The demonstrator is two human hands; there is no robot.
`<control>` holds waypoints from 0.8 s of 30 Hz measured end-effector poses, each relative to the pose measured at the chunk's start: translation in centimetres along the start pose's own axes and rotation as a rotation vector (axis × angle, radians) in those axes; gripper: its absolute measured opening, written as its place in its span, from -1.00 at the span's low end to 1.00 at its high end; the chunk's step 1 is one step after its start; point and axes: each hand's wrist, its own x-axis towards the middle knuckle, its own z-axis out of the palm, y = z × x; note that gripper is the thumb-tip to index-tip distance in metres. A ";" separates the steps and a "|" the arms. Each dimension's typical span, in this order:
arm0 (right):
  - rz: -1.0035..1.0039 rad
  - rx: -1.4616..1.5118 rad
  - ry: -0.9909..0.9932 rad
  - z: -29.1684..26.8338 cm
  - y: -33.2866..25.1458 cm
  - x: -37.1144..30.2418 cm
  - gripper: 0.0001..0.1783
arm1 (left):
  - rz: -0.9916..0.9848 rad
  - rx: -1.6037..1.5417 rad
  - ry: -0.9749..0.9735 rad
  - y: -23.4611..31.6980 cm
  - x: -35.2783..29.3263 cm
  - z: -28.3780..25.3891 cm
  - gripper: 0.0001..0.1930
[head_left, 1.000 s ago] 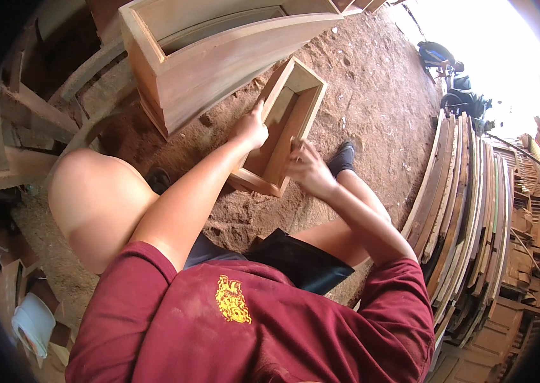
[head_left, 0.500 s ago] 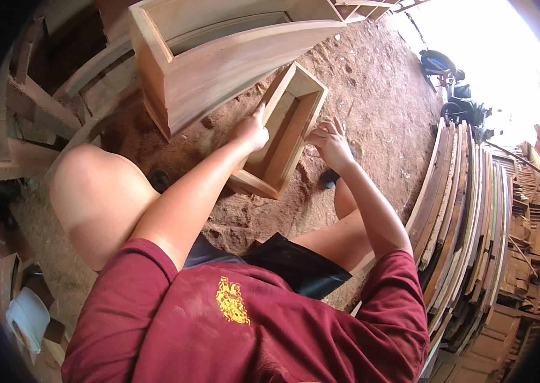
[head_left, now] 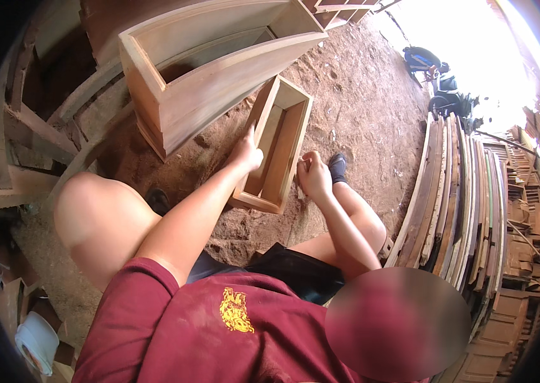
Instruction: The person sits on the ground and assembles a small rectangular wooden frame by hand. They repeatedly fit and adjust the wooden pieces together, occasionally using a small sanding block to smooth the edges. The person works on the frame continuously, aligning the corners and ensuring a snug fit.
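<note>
A small open wooden drawer box point(head_left: 281, 163) is tilted in front of me, above the dirt floor. My left hand point(head_left: 246, 153) grips its left wall, with the thumb over the rim. By the outer face of the drawer's right wall is my right hand point(head_left: 314, 177), its fingers curled and pressed together. Whatever those fingertips may hold is too small or hidden to make out. Just beyond the drawer stands a larger, open-topped wooden cabinet body point(head_left: 219, 70).
Long stacked boards point(head_left: 448, 191) lie to the right, near carved wooden panels point(head_left: 499, 319). Bare wooden frames point(head_left: 40, 134) crowd the left side. A white container point(head_left: 37, 341) sits at lower left. A motorcycle point(head_left: 445, 96) is parked far right. My shoe point(head_left: 337, 167) rests on the floor.
My right hand has moved down along the drawer's right side, toward me, and its fingers have curled tighter. The left hand keeps its grip, and the drawer has shifted slightly in view.
</note>
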 end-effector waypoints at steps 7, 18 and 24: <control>0.148 -0.049 0.046 1.9 -3.0 -2.5 -0.63 | -0.048 -0.018 -0.042 1.6 -2.1 -1.7 -0.11; 0.141 -0.082 0.187 2.7 -2.2 1.5 -0.71 | -0.059 -0.023 -0.096 2.6 -2.7 -2.9 -0.12; 0.072 -0.030 0.221 2.8 0.6 7.6 -0.71 | -0.023 0.018 -0.060 2.8 -2.9 -2.8 -0.13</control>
